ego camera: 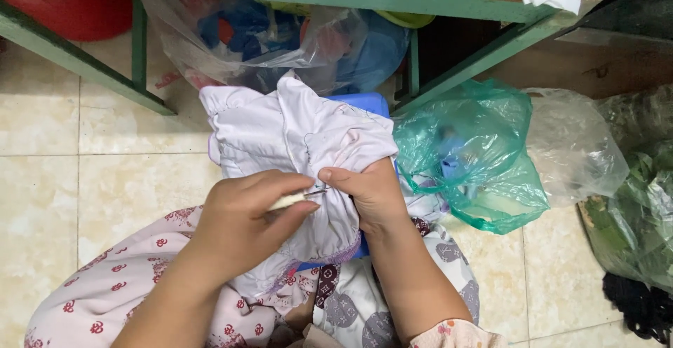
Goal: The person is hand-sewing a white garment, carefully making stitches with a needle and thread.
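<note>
White garment (294, 134), left hand (242, 218) pinching tool (298, 197)

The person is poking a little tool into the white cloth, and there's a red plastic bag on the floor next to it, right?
Not quite. The plastic bag on the floor beside the white cloth is green, not red; the head view shows it. The rest holds: the left hand pokes a little tool into the cloth, which the right hand grips.

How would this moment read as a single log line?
left hand: pinches small pale-handled tool against white garment | right hand: grips garment, bunched | seated over tiled floor | green plastic bag to the right
</note>
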